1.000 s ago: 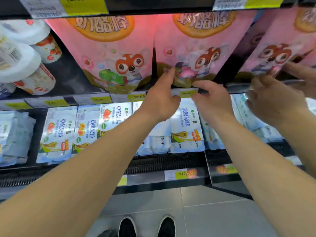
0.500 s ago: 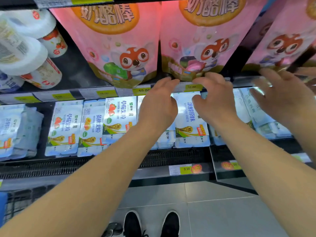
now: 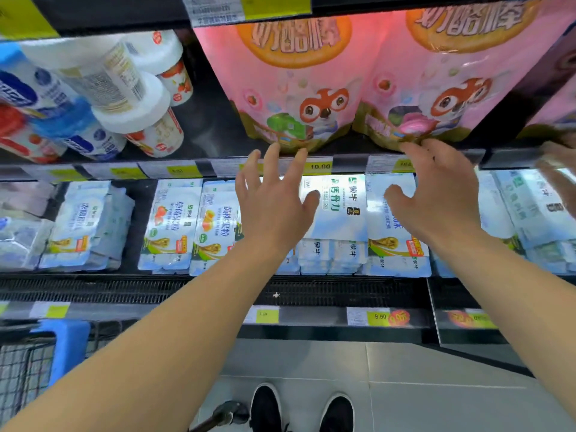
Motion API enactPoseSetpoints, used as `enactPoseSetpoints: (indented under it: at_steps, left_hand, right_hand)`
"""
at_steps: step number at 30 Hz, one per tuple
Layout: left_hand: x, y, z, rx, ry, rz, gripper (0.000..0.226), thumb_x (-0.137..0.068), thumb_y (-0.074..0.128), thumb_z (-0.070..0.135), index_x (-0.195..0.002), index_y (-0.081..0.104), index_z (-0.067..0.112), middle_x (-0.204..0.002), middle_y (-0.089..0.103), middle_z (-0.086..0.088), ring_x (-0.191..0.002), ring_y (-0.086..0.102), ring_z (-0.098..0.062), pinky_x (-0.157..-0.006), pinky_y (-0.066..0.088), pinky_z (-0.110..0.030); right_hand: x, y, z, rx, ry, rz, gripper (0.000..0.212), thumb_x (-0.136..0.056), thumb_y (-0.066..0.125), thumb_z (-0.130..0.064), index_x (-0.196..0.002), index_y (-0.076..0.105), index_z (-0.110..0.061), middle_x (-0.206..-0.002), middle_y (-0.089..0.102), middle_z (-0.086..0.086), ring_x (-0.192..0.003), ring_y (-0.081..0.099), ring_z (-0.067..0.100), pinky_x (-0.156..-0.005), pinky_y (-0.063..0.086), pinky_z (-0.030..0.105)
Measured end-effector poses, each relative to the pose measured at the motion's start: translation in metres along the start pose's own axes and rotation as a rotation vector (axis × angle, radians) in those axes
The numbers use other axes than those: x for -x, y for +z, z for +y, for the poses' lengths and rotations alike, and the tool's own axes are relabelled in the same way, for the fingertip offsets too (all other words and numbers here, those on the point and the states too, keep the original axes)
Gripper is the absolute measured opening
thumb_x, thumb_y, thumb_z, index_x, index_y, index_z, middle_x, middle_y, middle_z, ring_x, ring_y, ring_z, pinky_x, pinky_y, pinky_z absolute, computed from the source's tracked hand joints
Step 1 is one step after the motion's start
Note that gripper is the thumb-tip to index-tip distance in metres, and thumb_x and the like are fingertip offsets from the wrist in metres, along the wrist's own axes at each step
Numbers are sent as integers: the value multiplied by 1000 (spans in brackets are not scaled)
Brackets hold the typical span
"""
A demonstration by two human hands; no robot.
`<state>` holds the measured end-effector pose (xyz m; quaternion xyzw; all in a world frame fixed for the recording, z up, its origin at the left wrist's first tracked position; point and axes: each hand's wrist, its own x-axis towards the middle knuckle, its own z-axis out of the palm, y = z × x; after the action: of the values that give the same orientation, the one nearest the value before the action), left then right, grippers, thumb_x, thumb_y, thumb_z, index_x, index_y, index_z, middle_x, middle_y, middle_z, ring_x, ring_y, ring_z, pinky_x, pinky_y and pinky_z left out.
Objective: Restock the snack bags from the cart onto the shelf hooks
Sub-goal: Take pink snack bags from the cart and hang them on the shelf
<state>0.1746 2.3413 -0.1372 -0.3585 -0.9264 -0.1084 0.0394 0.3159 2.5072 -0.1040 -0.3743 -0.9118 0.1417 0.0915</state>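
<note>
Just below the pink snack bags (image 3: 296,88), my left hand (image 3: 271,207) and right hand (image 3: 436,204) hovered, fingers spread, gripping nothing.

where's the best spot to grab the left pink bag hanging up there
Probably its bottom corners. The left pink bag hangs flat, face out, its top hidden behind the shelf edge, so only the gold bottom hem is free. Come from below and in front, where the open left hand is, thumb in front, fingers behind.
</note>
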Motion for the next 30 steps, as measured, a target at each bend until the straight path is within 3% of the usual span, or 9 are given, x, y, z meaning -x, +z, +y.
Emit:
enactPoseSetpoints:
  at_steps: [4, 8, 15, 19, 22, 24, 27, 30]
  left_hand:
    - [-13, 1, 5, -17, 5, -5, 63, -91, 51, 55, -148, 36, 35, -157, 26, -7, -144, 18, -39, -114, 19, -54]
    - [-18, 2, 7, -26, -1, -26, 63, -90, 50, 56, -148, 35, 35, -157, 25, -8, -143, 18, -38, -114, 21, -54]
    - [-6, -4, 3, 205, 13, 128, 48, -83, 62, 41, -125, 60, 20, -128, 50, -10, -122, 43, -36, -100, 40, -47]
    - [-20, -29, -4, 649, -232, 287, 47, -81, 71, 26, -122, 52, 13, -121, 47, -4, -110, 46, -18, -94, 42, -30]
    - [-47, -45, -15, 1043, -494, 319, 51, -83, 69, 26, -128, 48, 19, -121, 52, 4, -109, 57, -17, -95, 51, -33]
    - [-61, -49, -20, 1109, -514, 290, 31, -83, 67, 28, -111, 57, 22, -105, 65, 5, -99, 66, -22, -87, 57, -45]
    - [-72, -49, -22, 1136, -574, 270, 5, -82, 63, 26, -86, 60, 26, -87, 69, 0, -87, 69, -25, -79, 59, -49]
    - [-77, -48, -27, 1132, -627, 297, 3, -78, 62, 27, -76, 62, 25, -80, 70, -2, -84, 70, -28, -77, 60, -49]
  right_hand:
    - [-5, -2, 0, 19, -14, 5, 62, -84, 60, -37, -141, 48, -15, -140, 48, 12, -131, 37, 35, -110, 28, 45]
    - [-10, -3, -1, 54, -16, -22, 62, -85, 59, -38, -142, 47, -17, -141, 47, 11, -132, 36, 34, -110, 27, 44]
    - [-1, -6, 0, -58, 34, -20, 53, -86, 63, -30, -137, 54, -21, -140, 47, 8, -132, 36, 31, -110, 29, 39]
    - [0, -10, 2, -214, 82, 99, 40, -87, 62, -23, -126, 60, -16, -130, 50, 8, -124, 42, 30, -97, 31, 29]
    - [-3, -12, -4, -283, 102, 162, 36, -86, 62, -20, -122, 59, -13, -126, 50, 8, -120, 44, 27, -90, 29, 23]
    - [-4, -13, -12, -316, 102, 166, 38, -86, 61, -18, -124, 57, -12, -127, 48, 9, -120, 43, 27, -90, 28, 23]
    - [-5, -8, -22, -331, 93, 155, 42, -87, 60, -18, -128, 54, -12, -131, 46, 8, -123, 43, 27, -92, 29, 23]
    - [-5, -5, -29, -365, 103, 163, 45, -85, 61, -19, -130, 52, -13, -132, 43, 7, -124, 43, 26, -93, 31, 25]
